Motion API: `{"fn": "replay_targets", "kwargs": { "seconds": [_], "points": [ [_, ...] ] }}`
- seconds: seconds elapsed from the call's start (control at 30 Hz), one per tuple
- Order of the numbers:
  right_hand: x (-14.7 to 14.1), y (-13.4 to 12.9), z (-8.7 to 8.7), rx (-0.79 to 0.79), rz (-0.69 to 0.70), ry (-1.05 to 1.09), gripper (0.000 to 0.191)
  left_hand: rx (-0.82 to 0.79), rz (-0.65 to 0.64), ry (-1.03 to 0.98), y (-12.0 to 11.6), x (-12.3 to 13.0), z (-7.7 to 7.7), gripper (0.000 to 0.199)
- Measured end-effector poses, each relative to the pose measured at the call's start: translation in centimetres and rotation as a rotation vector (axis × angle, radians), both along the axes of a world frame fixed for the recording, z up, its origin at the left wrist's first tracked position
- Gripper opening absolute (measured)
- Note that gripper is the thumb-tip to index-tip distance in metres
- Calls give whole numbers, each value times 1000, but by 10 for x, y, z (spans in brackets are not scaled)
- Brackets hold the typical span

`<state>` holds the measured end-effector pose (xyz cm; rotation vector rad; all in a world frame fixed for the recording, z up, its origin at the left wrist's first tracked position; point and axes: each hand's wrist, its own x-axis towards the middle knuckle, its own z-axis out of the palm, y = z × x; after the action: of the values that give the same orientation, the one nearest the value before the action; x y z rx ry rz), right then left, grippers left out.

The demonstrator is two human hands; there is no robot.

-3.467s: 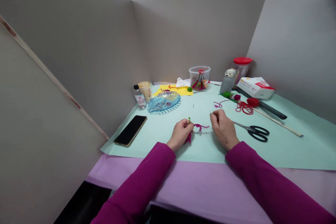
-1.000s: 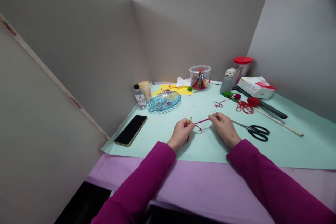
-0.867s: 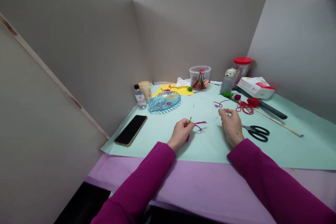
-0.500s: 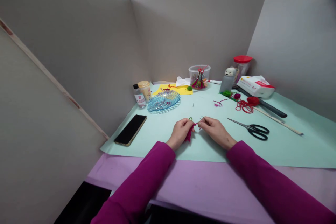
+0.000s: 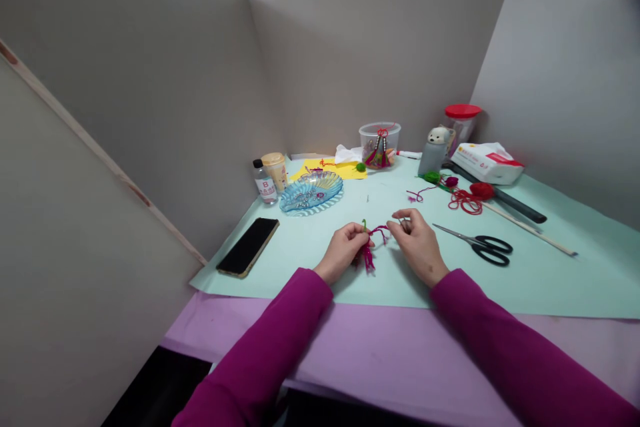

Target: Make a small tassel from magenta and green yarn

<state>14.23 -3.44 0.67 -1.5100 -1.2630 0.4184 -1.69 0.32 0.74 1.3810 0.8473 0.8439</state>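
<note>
Left hand [image 5: 344,247]: fingers clamped on magenta yarn tuft [image 5: 369,257] | tuft's long axis runs toward me, its loose strand reaching right | right hand [image 5: 417,243] just beside that strand: fingertips [image 5: 397,215] pinched together, anything held too small for me to tell

Passage left: mint paper sheet [image 5: 295,247] between left hand [image 5: 344,253] and black smartphone [image 5: 247,247].
Obstacle centre: magenta yarn tassel [image 5: 369,255] between the hands.
Obstacle right: steel scissors [image 5: 473,245] just beside right hand [image 5: 417,245].
Obstacle upper centre: blue glass dish [image 5: 310,191].
Obstacle upper right: red yarn [image 5: 465,201].
</note>
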Motion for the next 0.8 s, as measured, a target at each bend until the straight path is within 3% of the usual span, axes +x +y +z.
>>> {"fn": "replay_targets", "kwargs": {
  "seconds": [0.1, 0.23, 0.33, 0.4, 0.53, 0.6, 0.8],
  "points": [
    [-3, -1, -1, 14, 80, 43, 29, 4, 27, -79, 3, -1, -2, 18],
    [-10, -1, -8, -90, 243, 110, 33, 53, 24, -125, 7, -2, -3, 23],
    [-12, -1, -8, -98, 262, 126, 34, 63, -5, -110, 6, -3, -4, 25],
    [-10, -1, -5, -57, 182, 161, 33, 56, -15, -95, 4, -2, -3, 26],
    [1, 1, 7, 122, -124, 319, 31, 56, -16, -19, -1, -2, -1, 24],
    [5, 2, 10, 169, -165, 322, 31, 56, -22, 27, -3, -3, 0, 23],
    [-9, -4, 8, -111, 275, 261, 35, 210, -55, 146, -2, -2, -5, 23]
  ]
}}
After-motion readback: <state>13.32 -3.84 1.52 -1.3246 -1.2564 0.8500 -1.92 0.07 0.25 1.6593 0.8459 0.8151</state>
